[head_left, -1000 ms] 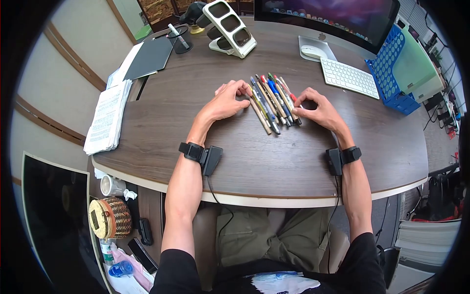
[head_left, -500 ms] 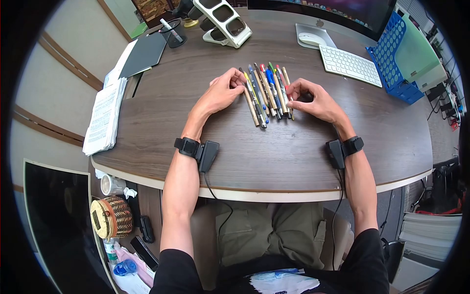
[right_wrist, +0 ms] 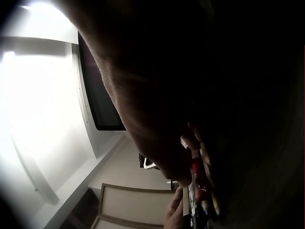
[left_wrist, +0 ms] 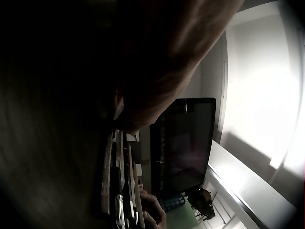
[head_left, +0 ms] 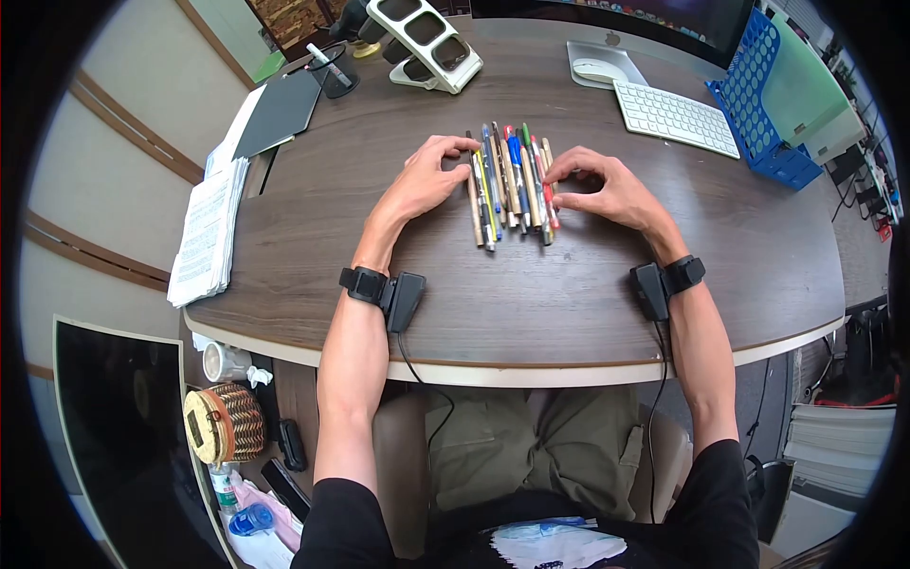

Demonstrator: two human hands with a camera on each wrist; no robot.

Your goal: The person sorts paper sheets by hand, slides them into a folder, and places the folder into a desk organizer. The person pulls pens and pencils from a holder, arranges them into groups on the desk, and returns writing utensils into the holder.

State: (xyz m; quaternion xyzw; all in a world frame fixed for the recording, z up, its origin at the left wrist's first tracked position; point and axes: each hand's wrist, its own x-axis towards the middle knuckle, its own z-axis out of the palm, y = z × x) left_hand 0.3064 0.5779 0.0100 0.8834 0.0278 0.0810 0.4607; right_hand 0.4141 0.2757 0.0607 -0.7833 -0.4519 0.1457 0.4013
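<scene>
A row of several pens and pencils (head_left: 500, 180) lies side by side on the desk, lengthwise away from the person. Among them are a blue pen (head_left: 515, 152), a green-tipped one and brown wooden ones. The left hand (head_left: 422, 180) touches the row's left side with its fingertips and thumb. At the opposite side, the right hand (head_left: 611, 192) has its fingertips and thumb against the outermost pens, near a red one. In the dark left wrist view, pencils (left_wrist: 106, 181) extend from beneath the left hand. The right wrist view shows red and white pens (right_wrist: 195, 191) by the right fingers.
Behind the row stand a white multi-slot holder (head_left: 438, 47), a mesh pen cup (head_left: 336, 83) and a computer screen. A keyboard (head_left: 673, 119), mouse (head_left: 599, 70) and blue basket (head_left: 782, 161) are to the right. Stacked papers (head_left: 209, 237) lie left. Cables hang from both wrist cameras.
The slanted, uneven row of pens has become straighter and narrower. The right hand has pressed in slightly leftward against its side; the left hand stays at the other side. The head view has shifted slightly.
</scene>
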